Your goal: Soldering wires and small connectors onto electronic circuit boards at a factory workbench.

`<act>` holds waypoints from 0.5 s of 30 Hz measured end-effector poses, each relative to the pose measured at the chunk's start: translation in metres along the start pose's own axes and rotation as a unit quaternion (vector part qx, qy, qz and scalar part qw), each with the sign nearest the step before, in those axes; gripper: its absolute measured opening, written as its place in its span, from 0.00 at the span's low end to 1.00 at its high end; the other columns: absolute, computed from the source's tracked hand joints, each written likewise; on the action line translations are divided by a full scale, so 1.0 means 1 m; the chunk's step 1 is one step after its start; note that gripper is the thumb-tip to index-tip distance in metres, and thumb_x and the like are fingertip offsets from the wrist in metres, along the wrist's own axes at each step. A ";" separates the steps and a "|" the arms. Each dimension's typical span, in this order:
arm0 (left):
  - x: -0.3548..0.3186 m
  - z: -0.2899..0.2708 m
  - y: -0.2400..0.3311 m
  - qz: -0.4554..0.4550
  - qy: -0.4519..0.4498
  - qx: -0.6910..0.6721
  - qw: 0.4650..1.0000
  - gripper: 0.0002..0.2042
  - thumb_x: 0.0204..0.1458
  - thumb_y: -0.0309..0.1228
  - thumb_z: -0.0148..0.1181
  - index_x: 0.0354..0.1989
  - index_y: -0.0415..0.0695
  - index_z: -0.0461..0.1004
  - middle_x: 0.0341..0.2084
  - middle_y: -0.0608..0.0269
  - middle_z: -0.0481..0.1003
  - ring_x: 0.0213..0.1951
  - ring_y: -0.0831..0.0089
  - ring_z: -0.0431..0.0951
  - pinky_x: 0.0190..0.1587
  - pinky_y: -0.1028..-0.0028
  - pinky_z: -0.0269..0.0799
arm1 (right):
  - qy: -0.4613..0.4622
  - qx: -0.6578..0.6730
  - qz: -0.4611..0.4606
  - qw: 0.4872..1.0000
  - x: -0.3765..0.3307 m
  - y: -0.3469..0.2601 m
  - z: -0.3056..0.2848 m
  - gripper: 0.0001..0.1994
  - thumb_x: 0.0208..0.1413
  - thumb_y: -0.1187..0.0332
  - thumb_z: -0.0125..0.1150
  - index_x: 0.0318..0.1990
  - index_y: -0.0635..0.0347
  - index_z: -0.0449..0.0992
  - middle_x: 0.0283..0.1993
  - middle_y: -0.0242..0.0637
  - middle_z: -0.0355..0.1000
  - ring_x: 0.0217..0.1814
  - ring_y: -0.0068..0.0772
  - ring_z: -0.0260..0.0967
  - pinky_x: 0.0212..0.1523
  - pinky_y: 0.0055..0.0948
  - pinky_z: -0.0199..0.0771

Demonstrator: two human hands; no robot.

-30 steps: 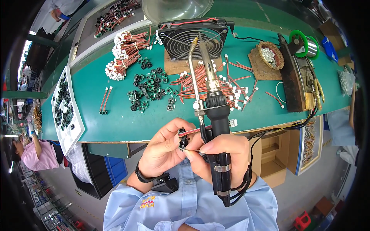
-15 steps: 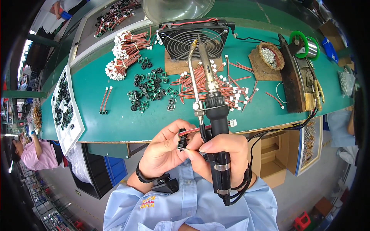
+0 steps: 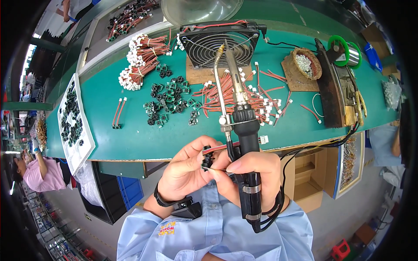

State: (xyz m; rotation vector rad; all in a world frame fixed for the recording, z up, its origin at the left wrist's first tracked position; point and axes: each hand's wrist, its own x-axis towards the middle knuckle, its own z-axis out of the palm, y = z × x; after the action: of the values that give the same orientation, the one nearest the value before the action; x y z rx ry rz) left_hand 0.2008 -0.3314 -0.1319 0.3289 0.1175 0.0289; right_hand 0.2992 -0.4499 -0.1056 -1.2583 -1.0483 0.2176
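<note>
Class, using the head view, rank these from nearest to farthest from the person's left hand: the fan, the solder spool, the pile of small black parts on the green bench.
1. Black parts: on the bench, straight beyond the left hand.
2. Fan: farther back, at the bench's middle.
3. Solder spool: far right of the bench.

The small black part (image 3: 207,157) pinched in the left hand (image 3: 188,170) is mostly covered by the fingers, so its shape cannot be told. Just right of it, the red wires (image 3: 226,147) pass behind the soldering iron (image 3: 244,143), and their near ends are hidden. The right hand (image 3: 254,176) covers the iron's grip. Whether wire and part touch is probably too small to judge.
</note>
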 end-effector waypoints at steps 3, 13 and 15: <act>0.001 0.004 0.000 0.007 0.024 0.018 1.000 0.15 0.54 0.33 0.52 0.46 0.39 0.63 0.37 0.58 0.67 0.42 0.69 0.69 0.46 0.70 0.65 | -0.001 -0.001 -0.001 1.000 0.000 0.000 -0.001 0.21 0.43 0.84 0.61 0.41 0.61 0.56 0.28 0.47 0.69 0.27 0.32 0.71 0.30 0.29 0.73; -0.006 -0.014 0.023 0.156 0.220 0.303 0.914 0.09 0.53 0.28 0.53 0.41 0.39 0.68 0.31 0.63 0.68 0.34 0.76 0.68 0.37 0.75 0.65 | 0.086 0.014 0.066 0.994 -0.013 0.005 -0.010 0.23 0.44 0.83 0.60 0.43 0.56 0.53 0.30 0.44 0.67 0.28 0.26 0.66 0.30 0.24 0.68; -0.006 -0.023 0.027 0.181 0.274 0.393 0.859 0.09 0.52 0.27 0.54 0.40 0.40 0.69 0.32 0.62 0.68 0.35 0.77 0.68 0.36 0.75 0.66 | 0.111 0.027 0.080 0.990 -0.015 0.006 -0.012 0.24 0.45 0.83 0.60 0.43 0.55 0.52 0.31 0.44 0.67 0.28 0.25 0.65 0.30 0.23 0.67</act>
State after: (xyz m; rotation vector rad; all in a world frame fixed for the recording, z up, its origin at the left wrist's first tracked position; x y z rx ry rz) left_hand 0.1916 -0.2990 -0.1447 1.1614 0.6443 0.4619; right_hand 0.3020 -0.4657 -0.1182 -1.2869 -0.7475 0.2221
